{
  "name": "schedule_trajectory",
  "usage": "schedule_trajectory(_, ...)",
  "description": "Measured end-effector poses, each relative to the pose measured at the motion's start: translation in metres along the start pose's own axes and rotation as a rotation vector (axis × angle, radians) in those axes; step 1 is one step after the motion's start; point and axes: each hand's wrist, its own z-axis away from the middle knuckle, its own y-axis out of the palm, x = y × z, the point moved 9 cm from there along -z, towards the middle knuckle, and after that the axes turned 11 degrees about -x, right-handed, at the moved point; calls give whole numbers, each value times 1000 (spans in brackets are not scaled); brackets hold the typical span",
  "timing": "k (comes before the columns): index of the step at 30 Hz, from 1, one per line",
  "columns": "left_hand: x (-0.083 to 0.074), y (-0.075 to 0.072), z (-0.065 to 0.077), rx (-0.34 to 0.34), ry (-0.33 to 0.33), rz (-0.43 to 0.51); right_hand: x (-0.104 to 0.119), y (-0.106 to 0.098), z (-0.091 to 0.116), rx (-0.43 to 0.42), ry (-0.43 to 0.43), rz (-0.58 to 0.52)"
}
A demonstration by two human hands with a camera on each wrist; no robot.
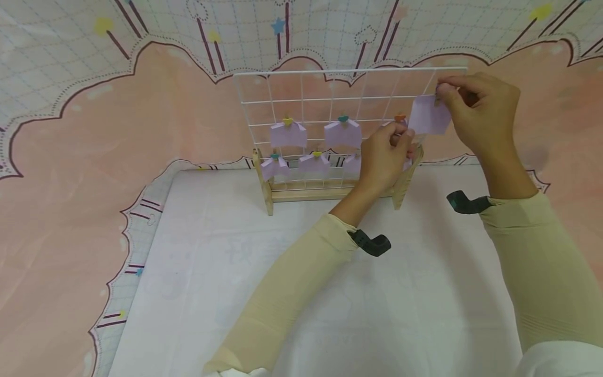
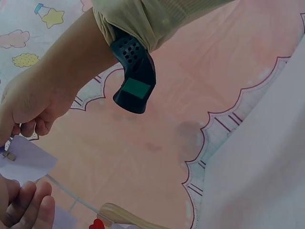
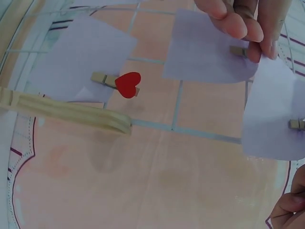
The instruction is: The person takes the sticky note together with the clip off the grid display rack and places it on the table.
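My right hand (image 1: 490, 110) pinches a small wooden clothespin (image 2: 8, 155) that sits on the edge of a square of pale purple paper (image 1: 430, 115). This paper is at the right end of a white wire grid rack (image 1: 301, 99). My left hand (image 1: 386, 157) has its fingertips on the lower left corner of the same paper, pinching it. Behind those fingers, another purple paper (image 3: 209, 47) hangs on the grid from an orange-topped clothespin (image 1: 400, 118). A purple paper with a red heart clothespin (image 3: 127, 85) hangs lower, mostly hidden by my left hand in the head view.
Several purple papers (image 1: 288, 136) hang in two rows from clothespins with coloured tops. The grid stands in a wooden base (image 1: 325, 195) on a white board (image 1: 235, 272). A patterned pink cloth (image 1: 61, 225) lies around it. Each wrist carries a dark camera (image 1: 372, 244).
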Motion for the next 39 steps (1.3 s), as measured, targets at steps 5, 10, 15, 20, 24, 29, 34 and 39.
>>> schedule_trajectory(5, 2, 0, 0, 5, -26, 61, -2, 1, 1, -1, 2, 11)
schedule_trajectory(10, 2, 0, 1, 10, -30, 66, -4, 1, 1, -3, -16, 34)
schedule_trajectory(15, 2, 0, 0, 16, -8, 45, -2, 2, 3, -14, -22, 30)
schedule_trajectory(20, 3, 0, -1, 18, 14, 26, -1, 1, 6, -40, 3, 8)
schedule_trajectory(24, 4, 0, -1, 20, 27, 21, -1, 0, 8, -66, 33, -16)
schedule_trajectory(29, 3, -1, -1, 14, 43, 25, -5, -1, 9, -96, 67, -69)
schedule_trajectory(34, 2, -1, 1, 18, 65, 35, -10, -3, 7, -112, 35, -132)
schedule_trajectory(39, 1, -5, 7, 21, 96, 27, -14, -9, 7, -150, 100, -212)
